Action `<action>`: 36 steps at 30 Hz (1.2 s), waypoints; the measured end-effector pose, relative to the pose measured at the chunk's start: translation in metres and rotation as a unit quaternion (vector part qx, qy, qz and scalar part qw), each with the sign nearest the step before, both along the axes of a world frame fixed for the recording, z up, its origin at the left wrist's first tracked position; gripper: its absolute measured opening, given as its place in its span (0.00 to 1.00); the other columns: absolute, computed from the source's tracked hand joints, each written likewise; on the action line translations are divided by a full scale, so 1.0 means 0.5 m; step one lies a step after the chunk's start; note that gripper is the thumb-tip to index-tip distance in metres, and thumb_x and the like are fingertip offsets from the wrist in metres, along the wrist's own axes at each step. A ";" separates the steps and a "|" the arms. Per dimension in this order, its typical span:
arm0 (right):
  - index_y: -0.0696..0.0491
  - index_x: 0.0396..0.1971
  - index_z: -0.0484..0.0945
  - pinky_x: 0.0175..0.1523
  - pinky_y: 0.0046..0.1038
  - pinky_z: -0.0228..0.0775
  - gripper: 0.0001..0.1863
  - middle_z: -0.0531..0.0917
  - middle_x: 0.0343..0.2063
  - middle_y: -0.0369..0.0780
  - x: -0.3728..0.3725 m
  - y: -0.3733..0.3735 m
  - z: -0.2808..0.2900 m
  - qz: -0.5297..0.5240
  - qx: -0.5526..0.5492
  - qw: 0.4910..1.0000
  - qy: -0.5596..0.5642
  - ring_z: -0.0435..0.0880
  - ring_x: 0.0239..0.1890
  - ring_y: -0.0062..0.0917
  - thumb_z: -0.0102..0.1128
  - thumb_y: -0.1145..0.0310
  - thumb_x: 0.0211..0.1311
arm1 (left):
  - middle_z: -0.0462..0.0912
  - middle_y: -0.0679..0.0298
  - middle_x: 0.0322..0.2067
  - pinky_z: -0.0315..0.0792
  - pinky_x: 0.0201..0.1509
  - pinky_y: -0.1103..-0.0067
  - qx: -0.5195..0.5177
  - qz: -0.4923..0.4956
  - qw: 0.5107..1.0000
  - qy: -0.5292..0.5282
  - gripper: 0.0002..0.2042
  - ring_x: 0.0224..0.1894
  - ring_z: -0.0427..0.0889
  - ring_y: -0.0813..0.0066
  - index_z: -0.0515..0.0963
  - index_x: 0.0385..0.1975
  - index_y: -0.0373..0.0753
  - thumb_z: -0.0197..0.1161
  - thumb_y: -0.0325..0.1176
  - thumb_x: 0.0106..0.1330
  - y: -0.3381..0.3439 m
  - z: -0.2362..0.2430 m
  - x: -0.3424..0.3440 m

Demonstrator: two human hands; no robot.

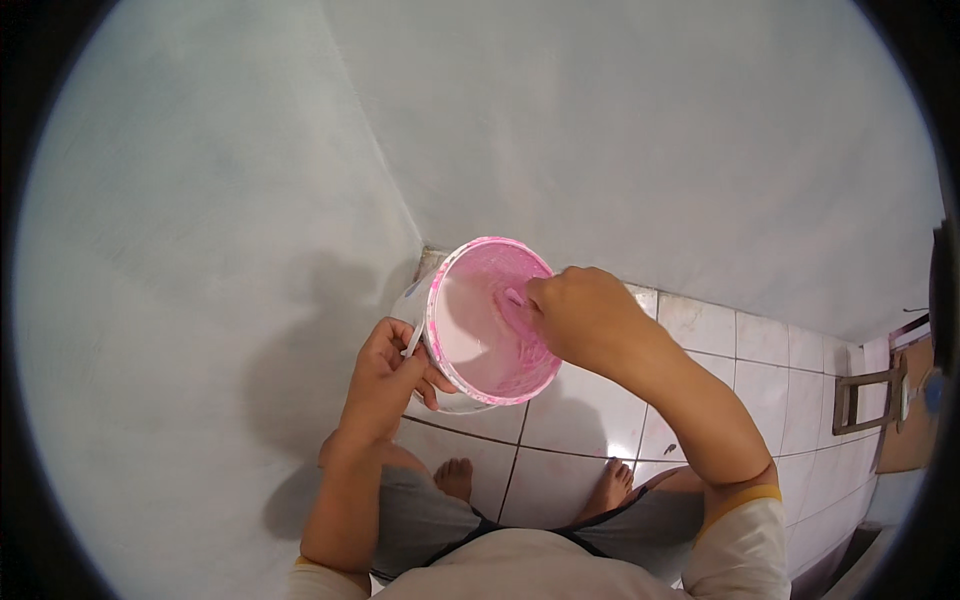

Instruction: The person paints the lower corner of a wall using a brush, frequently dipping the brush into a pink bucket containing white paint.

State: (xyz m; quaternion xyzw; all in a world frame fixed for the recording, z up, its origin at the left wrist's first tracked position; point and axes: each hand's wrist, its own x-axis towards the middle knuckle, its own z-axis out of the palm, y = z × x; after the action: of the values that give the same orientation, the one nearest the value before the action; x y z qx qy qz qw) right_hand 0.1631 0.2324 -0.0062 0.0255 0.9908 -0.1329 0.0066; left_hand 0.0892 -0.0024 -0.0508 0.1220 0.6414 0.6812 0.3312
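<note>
A white plastic bucket (470, 350) with a pink-smeared rim and inside is tilted toward me and holds a pale pinkish-white liquid. My left hand (390, 380) is closed on the bucket's left side at its white handle. My right hand (580, 310) is closed on a pink-coated handle or stick (514, 296) that goes into the bucket at the right. The lower end of that tool is not clearly visible. My bare feet are on the floor below the bucket.
Pale grey walls (640, 140) meet in a corner behind the bucket, above a white tiled floor (570, 420). At the far right stand a small wooden frame (860, 400), a brown board (910, 440) and a dark object (940, 290).
</note>
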 end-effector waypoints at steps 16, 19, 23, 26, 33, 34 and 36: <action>0.54 0.27 0.82 0.33 0.38 0.76 0.07 0.83 0.23 0.45 -0.083 -0.051 -0.059 -0.004 -0.011 1.000 0.018 0.84 0.28 0.39 0.56 0.70 0.50 | 0.74 0.57 0.31 0.80 0.29 0.78 0.002 -0.049 0.998 0.034 0.06 0.30 0.84 0.69 0.60 0.37 0.33 0.45 0.17 0.63 -0.005 0.066 -0.009; 0.52 0.28 0.82 0.34 0.37 0.76 0.08 0.84 0.25 0.45 -0.074 -0.046 -0.017 -0.015 -0.026 1.000 -0.011 0.84 0.28 0.38 0.57 0.67 0.51 | 0.74 0.56 0.31 0.81 0.30 0.76 0.016 -0.018 0.999 0.027 0.05 0.30 0.85 0.66 0.60 0.37 0.33 0.45 0.19 0.65 -0.007 0.061 0.005; 0.55 0.34 0.83 0.38 0.32 0.75 0.12 0.84 0.28 0.46 -0.033 0.008 -0.020 -0.003 -0.141 0.990 0.012 0.84 0.31 0.33 0.57 0.65 0.56 | 0.75 0.54 0.33 0.81 0.32 0.73 0.091 0.057 0.994 -0.016 0.03 0.31 0.85 0.63 0.60 0.37 0.33 0.45 0.21 0.68 -0.009 0.022 0.037; 0.57 0.36 0.83 0.38 0.26 0.72 0.13 0.84 0.27 0.42 -0.004 0.042 -0.036 -0.046 -0.339 0.940 -0.013 0.81 0.31 0.24 0.60 0.64 0.58 | 0.75 0.55 0.35 0.81 0.37 0.67 0.121 0.090 0.987 -0.048 0.04 0.35 0.84 0.59 0.61 0.37 0.34 0.44 0.20 0.65 -0.007 -0.030 0.048; 0.57 0.41 0.81 0.31 0.18 0.62 0.14 0.79 0.26 0.32 0.046 0.044 -0.011 -0.096 -0.412 0.906 -0.008 0.71 0.26 0.12 0.62 0.64 0.59 | 0.75 0.54 0.36 0.81 0.37 0.66 0.179 0.143 0.972 -0.045 0.04 0.36 0.84 0.57 0.61 0.36 0.36 0.43 0.19 0.66 0.001 -0.092 0.070; 0.56 0.43 0.80 0.30 0.17 0.60 0.14 0.79 0.25 0.31 0.050 0.056 -0.028 -0.094 -0.438 0.894 -0.008 0.69 0.26 0.11 0.61 0.64 0.60 | 0.76 0.54 0.35 0.81 0.37 0.65 0.177 0.157 0.970 -0.049 0.04 0.36 0.84 0.57 0.61 0.36 0.36 0.43 0.20 0.67 0.009 -0.101 0.070; 0.55 0.44 0.79 0.32 0.17 0.62 0.14 0.79 0.27 0.31 0.063 0.078 -0.051 -0.091 -0.454 0.886 -0.014 0.71 0.28 0.12 0.59 0.63 0.63 | 0.76 0.54 0.35 0.81 0.37 0.65 0.200 0.153 0.967 -0.041 0.04 0.36 0.85 0.58 0.61 0.36 0.37 0.44 0.20 0.67 0.028 -0.111 0.072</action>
State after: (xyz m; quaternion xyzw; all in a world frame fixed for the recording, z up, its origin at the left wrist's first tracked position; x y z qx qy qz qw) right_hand 0.1946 0.2712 -0.0315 0.1111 0.8156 -0.5675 0.0188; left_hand 0.1250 0.0116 -0.1065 0.0583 0.4888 0.8429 0.2173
